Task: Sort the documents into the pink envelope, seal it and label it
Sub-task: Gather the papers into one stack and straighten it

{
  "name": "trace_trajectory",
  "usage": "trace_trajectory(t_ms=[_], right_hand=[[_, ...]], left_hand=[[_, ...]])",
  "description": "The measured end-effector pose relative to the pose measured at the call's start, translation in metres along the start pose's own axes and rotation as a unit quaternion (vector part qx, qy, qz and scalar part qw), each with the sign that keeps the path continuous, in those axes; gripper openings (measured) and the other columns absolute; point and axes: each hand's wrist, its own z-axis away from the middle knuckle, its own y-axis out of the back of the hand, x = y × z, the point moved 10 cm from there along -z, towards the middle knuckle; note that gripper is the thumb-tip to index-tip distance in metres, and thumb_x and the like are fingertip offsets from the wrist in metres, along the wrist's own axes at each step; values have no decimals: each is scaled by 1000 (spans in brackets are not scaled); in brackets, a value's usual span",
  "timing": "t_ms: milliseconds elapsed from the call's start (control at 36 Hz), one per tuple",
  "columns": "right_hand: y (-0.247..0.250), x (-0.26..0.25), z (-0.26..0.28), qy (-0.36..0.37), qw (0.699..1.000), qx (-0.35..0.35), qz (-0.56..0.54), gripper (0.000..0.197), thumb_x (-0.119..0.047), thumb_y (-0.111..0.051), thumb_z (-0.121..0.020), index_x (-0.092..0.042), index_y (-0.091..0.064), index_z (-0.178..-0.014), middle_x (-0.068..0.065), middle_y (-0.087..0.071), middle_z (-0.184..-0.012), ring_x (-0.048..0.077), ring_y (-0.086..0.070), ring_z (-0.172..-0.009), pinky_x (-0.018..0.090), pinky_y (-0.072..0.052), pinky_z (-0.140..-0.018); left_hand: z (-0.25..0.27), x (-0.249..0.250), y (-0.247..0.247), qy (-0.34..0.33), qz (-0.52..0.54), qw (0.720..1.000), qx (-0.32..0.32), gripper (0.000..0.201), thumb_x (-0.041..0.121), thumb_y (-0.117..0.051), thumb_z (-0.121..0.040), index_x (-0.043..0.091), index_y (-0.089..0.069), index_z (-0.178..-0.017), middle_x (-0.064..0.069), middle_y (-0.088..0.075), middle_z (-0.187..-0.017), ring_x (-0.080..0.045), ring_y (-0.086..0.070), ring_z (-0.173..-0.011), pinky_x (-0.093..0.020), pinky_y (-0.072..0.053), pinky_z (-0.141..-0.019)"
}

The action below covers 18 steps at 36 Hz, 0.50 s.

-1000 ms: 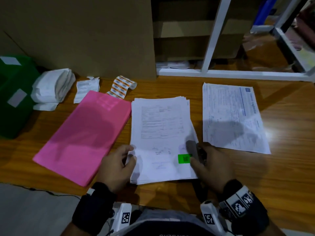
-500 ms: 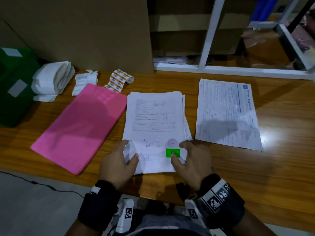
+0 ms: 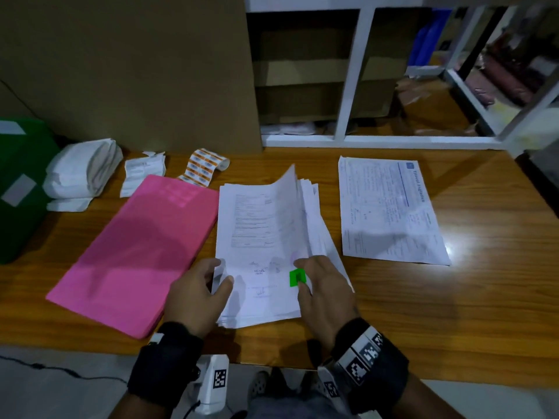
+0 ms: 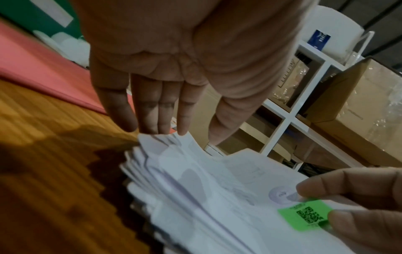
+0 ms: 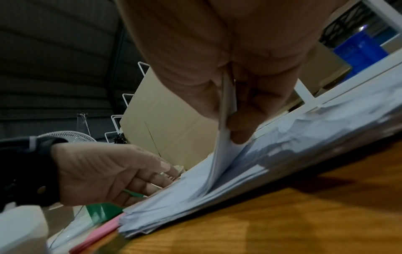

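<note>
A pink envelope (image 3: 136, 252) lies flat on the wooden table (image 3: 453, 313), left of a thick stack of white documents (image 3: 257, 231). My right hand (image 3: 300, 273) pinches the top sheets near a green QR sticker (image 3: 297, 277) and holds their right edge lifted off the stack. The right wrist view shows those sheets (image 5: 226, 106) between thumb and fingers of the right hand (image 5: 228, 130). My left hand (image 3: 219, 272) is at the stack's near left corner, its straight fingertips (image 4: 182, 130) touching the sheet edges. A separate printed sheet (image 3: 390, 210) lies to the right.
A green box (image 3: 18, 189) and folded white bags (image 3: 81, 167) sit at far left. A receipt (image 3: 142, 173) and an orange label strip (image 3: 202, 167) lie behind the envelope. A cardboard panel (image 3: 136, 71) and a white shelf frame (image 3: 351, 86) stand behind.
The right hand has pinched the top sheets by the green sticker and raised their right edge, which lay flat before. The left hand has stayed at the stack's near left corner.
</note>
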Motion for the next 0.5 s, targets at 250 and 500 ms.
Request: trace_trajectory(t_ms=[250,500], right_hand=[[-7,29,5,-101,992,34,68,49,-20,-59,-91,-23,-46,-138,1,-43,-137,19,-42,-127,22,-34,-107],[2,34,5,-123,987,53,86,33,-29,-67,-85,-31,-58,-117,-2,-50,-119,20,-43,-112,26,-39,-90]], left_hand=[[-11,-10,-11,-17,37,999,-21,46,27,-73,-90,20,-59,-134,3,-66,-130,-18,-63,-117,-43,-52,-101],[-5,-2,-11,-43,35,998,-12,45,24,-73,-90,16,-61,-132,0,-65,-133,-17,-61,-120,-29,-48,-97]])
